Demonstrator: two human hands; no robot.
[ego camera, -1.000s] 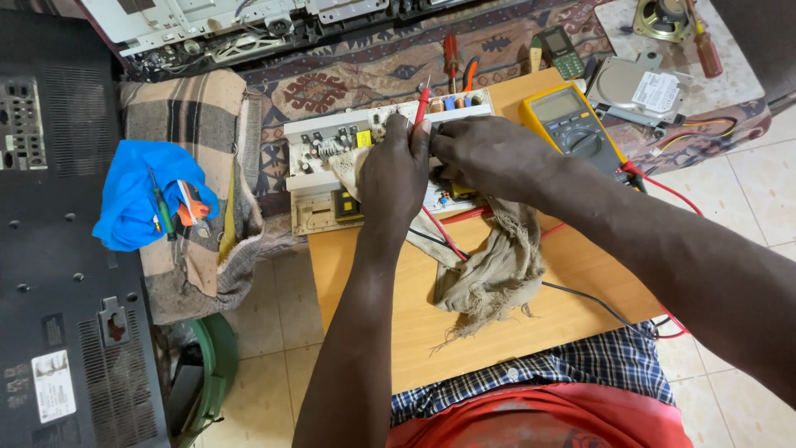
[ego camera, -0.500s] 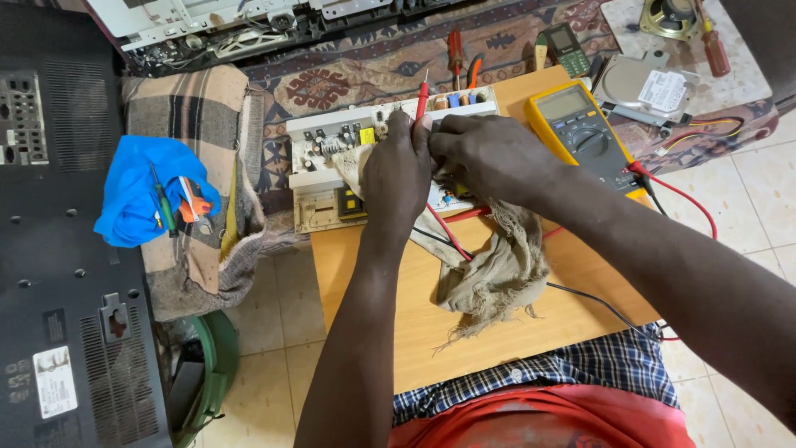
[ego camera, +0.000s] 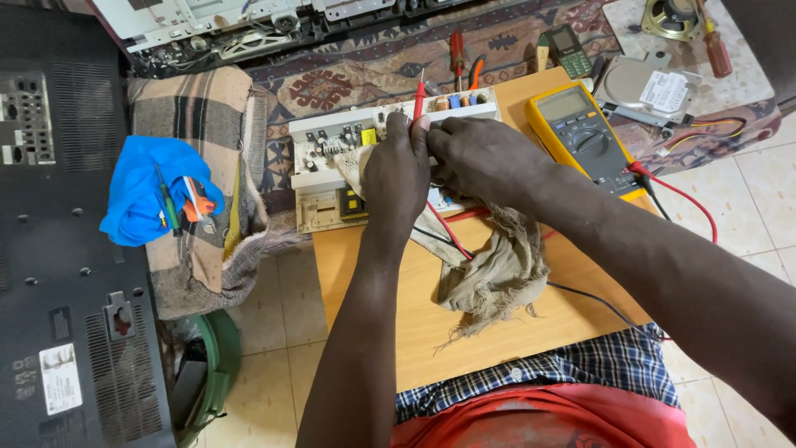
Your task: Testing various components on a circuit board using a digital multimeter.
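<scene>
The left hand point(ego camera: 398, 170) keeps its closed grip on the thin red probe point(ego camera: 419, 98), tip up, over the beige printed circuit board point(ego camera: 332, 166) on the wooden tabletop point(ego camera: 431, 323). The right hand point(ego camera: 481, 158), closed beside it as before, presses the frayed grey-brown rag point(ego camera: 497, 265); whatever else it holds is hidden. Little differs from half a second ago.

Single head-worn view, looking steeply down from above and behind both forearms, facing away from the body. Close in: left hand point(ego camera: 398, 178) and right hand point(ego camera: 485, 153) meet just above frame centre over a circuit board point(ego camera: 332, 158). Beyond the grip, a patterned rug point(ego camera: 373, 70); right of it, a yellow multimeter point(ego camera: 580, 133); left, a black television back panel point(ego camera: 50, 249); below, a wooden board point(ego camera: 431, 323).
</scene>
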